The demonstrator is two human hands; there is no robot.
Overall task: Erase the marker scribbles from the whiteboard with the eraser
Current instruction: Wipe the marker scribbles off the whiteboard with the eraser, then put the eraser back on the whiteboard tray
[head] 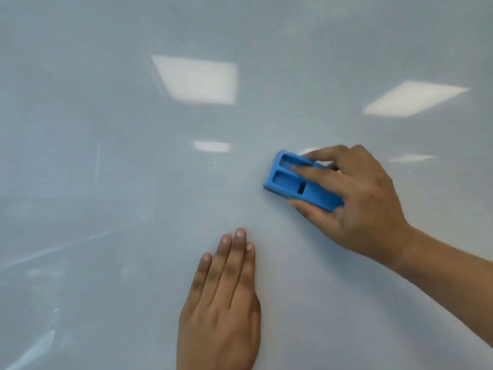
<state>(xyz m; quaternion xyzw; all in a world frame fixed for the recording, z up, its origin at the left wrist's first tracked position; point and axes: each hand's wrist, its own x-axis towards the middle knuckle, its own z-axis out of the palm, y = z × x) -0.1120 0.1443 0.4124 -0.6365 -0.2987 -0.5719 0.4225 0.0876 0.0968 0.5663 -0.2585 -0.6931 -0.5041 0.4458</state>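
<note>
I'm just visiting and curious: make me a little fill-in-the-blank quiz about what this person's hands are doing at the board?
1. The eraser is held in the person's ____ hand.
2. The eraser's colour is ____.
3. The left hand lies ____ on the whiteboard, fingers together.
4. The bright rectangles on the board are reflected ceiling ____.

Missing words: right; blue; flat; lights

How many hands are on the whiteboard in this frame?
2. The left hand lies flat at bottom centre; the right hand holds the blue eraser against the whiteboard, right of centre.
</note>
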